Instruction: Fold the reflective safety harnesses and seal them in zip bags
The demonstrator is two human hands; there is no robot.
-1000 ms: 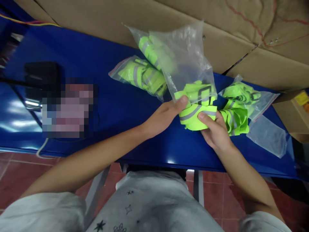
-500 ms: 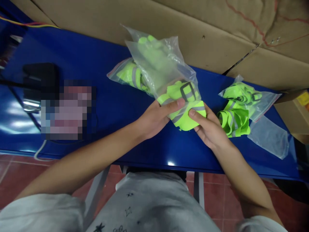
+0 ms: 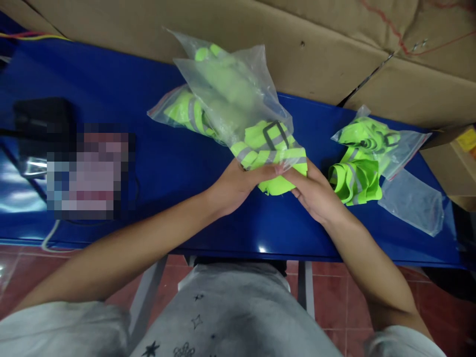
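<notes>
Neon vest half in clear bag; underside unseen

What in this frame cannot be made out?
Head view: pixelated patch on the blue table blurs whatever lies there.
Head view: folded neon-green reflective strap, veiled by clear plastic bag, near end partly under left hand and right hand.
Head view: cardboard box, cut by right edge.

Packing workroom. Blue metal desk; large cardboard cartons behind it at 12 o'clock; clear zip bags of neon reflective straps at 2 o'clock; red tiled floor beneath.
</notes>
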